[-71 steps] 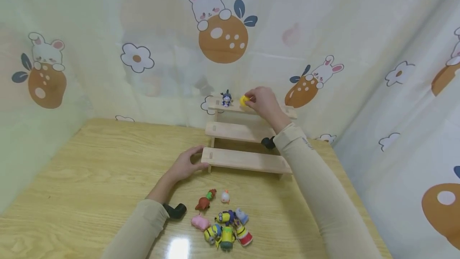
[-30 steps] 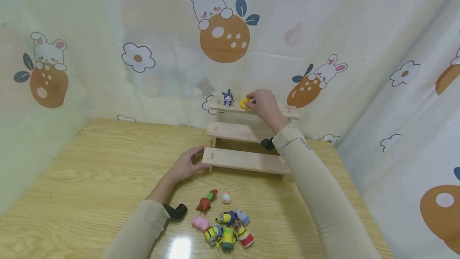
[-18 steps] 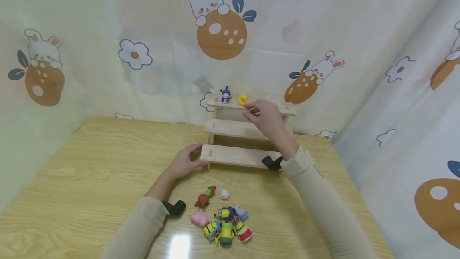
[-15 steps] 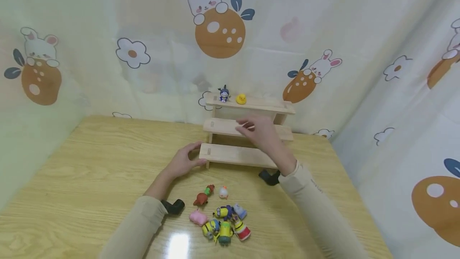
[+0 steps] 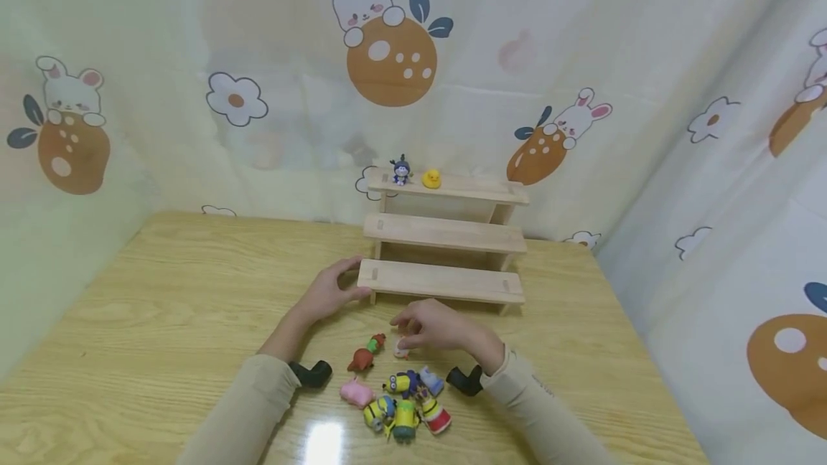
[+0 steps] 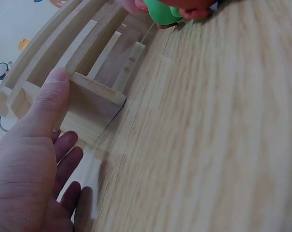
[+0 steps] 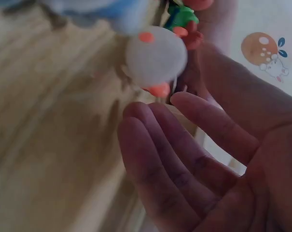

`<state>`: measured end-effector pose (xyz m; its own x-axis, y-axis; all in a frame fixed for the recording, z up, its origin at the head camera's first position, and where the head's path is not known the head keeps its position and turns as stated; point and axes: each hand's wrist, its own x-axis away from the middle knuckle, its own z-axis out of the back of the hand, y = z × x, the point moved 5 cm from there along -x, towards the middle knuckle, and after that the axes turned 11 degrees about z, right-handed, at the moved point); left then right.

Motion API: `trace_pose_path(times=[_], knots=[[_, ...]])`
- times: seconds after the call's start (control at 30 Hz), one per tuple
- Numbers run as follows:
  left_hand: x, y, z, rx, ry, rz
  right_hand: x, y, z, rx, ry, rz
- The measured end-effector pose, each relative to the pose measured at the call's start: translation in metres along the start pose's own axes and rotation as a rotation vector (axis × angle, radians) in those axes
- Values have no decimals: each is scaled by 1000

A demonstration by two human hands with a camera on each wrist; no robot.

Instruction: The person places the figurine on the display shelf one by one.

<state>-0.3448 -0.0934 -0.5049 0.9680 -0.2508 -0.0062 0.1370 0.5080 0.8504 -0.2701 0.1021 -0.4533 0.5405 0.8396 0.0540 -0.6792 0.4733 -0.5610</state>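
A three-step wooden shelf [image 5: 446,233] stands at the back of the table. My left hand [image 5: 325,294] holds the left end of its lowest step; the left wrist view shows the thumb [image 6: 51,96] on the edge and the other fingers loose beside the end panel. My right hand [image 5: 436,325] reaches down over a small round white toy chick [image 5: 400,352] with orange parts. In the right wrist view the fingers curve loosely beside the toy chick, apart from it. A yellow rubber duck [image 5: 431,179] and a purple-blue figurine [image 5: 401,171] stand on the top step.
Left of the chick lies a red-brown and green toy [image 5: 363,358]. Nearer me are a pink pig-like toy [image 5: 357,392], several yellow minion figures [image 5: 405,418] and a pale blue toy [image 5: 431,381]. A printed curtain [image 5: 291,41] hangs behind the table.
My right hand has let go of the rubber duck on the top step and come down toward me to the toy chick. The left hand has stayed at the shelf's end.
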Motion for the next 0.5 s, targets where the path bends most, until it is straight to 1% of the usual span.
trace_pose_path(times=[0.17,0.37,0.5], knots=[[-1,-2,-2,-7,1,11,-1,4,-11,-43,-1,-5],[-1,-2,-1,-5,6,10,-1,3,-17,17,29,-14],[-1,-2,0,-6,8,7,-1,0,-17,10,47,-27]])
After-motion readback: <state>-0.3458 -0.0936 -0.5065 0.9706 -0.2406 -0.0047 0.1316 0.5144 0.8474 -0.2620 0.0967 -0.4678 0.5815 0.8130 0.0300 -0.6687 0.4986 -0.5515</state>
